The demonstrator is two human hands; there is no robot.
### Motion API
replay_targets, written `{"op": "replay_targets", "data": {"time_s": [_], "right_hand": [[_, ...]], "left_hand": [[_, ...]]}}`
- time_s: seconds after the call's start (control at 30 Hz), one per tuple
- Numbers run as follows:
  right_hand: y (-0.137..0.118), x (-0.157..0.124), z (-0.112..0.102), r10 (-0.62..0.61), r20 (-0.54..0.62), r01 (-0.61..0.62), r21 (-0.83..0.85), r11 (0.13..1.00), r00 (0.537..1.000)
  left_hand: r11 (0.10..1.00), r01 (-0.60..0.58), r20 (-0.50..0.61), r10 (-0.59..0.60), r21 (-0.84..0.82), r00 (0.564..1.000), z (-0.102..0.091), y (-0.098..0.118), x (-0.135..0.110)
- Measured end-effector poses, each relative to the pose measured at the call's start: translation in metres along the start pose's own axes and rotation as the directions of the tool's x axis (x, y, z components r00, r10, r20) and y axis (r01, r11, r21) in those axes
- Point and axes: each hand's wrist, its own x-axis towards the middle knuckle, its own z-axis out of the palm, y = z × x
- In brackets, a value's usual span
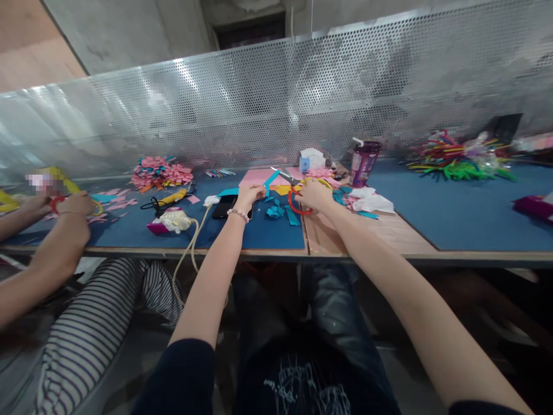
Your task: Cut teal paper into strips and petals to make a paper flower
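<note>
Between the fingers of my left hand (250, 197) is a narrow blue paper strip (272, 178), its free end pointing up and to the right. My right hand (316, 195) grips a pair of scissors (286, 176) with red and yellow handles. The scissor blades are apart and point left, close to the strip's upper end. Below them on the table lie a crumpled blue paper flower (275, 211) and a cut blue piece (292, 215). Pink sheets (254, 176) lie just behind my hands.
A purple cup with a straw (365, 164) stands right of my hands, near white tissue (372, 200). Left are a yellow glue gun (173, 199), a phone (221, 207) and a white cable (194, 236). Farther left, a co-worker's hands (78, 204) hold scissors. A perforated metal screen (242, 104) stands behind.
</note>
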Motion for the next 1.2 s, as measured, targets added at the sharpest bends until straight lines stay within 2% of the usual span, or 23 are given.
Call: {"op": "replay_targets", "data": {"time_s": [0.07, 0.2, 0.57, 0.7, 0.87, 1.0, 1.07, 1.2], "right_hand": [[0.0, 0.001, 0.003, 0.01, -0.052, -0.015, -0.079, 0.997, 0.999], [-0.001, 0.003, 0.006, 0.019, -0.085, -0.032, -0.159, 0.987, 0.996], [-0.002, 0.005, 0.007, -0.007, -0.074, -0.008, -0.201, 0.98, 0.997], [0.004, 0.008, 0.004, -0.011, -0.081, -0.007, -0.222, 0.975, 0.997], [0.028, 0.018, -0.001, 0.119, -0.158, -0.151, -0.207, 0.967, 0.98], [0.045, 0.022, 0.003, 0.251, -0.143, -0.275, -0.189, 0.943, 0.958], [0.049, 0.022, 0.006, 0.286, -0.111, -0.303, -0.192, 0.934, 0.952], [0.056, 0.022, 0.012, 0.276, -0.071, -0.284, -0.187, 0.94, 0.959]], "left_hand": [[1.0, 0.001, 0.006, -0.001, -0.004, 1.0, 0.0, 0.0, 0.0], [1.0, 0.005, -0.007, -0.006, -0.017, 1.0, 0.001, 0.002, -0.001], [1.0, 0.011, 0.004, -0.011, -0.018, 1.0, 0.0, 0.003, -0.001], [0.999, 0.037, -0.032, -0.038, -0.011, 0.999, -0.002, 0.002, -0.001], [0.999, 0.051, -0.027, -0.051, -0.002, 0.998, -0.002, 0.003, -0.003], [0.998, 0.058, 0.005, -0.058, 0.032, 0.998, -0.002, 0.005, -0.004], [0.998, 0.043, 0.034, -0.044, 0.053, 0.998, -0.002, 0.006, -0.005], [0.99, 0.028, 0.122, -0.046, 0.14, 0.991, 0.0, 0.01, -0.008]]}}
